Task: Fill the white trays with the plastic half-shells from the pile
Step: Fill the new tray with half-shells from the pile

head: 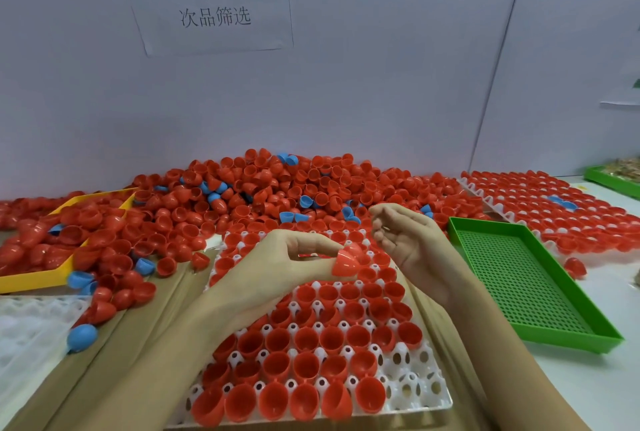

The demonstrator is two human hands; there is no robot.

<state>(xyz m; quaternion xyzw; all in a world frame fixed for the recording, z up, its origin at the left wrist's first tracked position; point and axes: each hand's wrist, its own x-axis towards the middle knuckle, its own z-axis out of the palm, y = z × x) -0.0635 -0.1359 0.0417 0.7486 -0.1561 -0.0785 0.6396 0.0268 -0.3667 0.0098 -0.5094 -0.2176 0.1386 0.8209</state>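
Observation:
A white tray [420,392] lies in front of me, most of its pockets holding red half-shells; a few pockets at its near right stand bare. My left hand [294,257] hovers over the tray's far half and pinches one red half-shell [348,259] between thumb and fingertips. Just to the right, my right hand [407,240] is raised with its palm turned inward, fingers loosely curled, holding nothing. The pile [263,188] of red half-shells with some blue ones stretches along the wall behind the tray.
A green perforated tray [540,337] lies at the right. Behind it sits another white tray [467,184] full of red shells. A yellow tray [31,278] heaped with shells is at the left, with bare white trays [31,326] below it. Loose blue shells [81,337] lie on brown cardboard.

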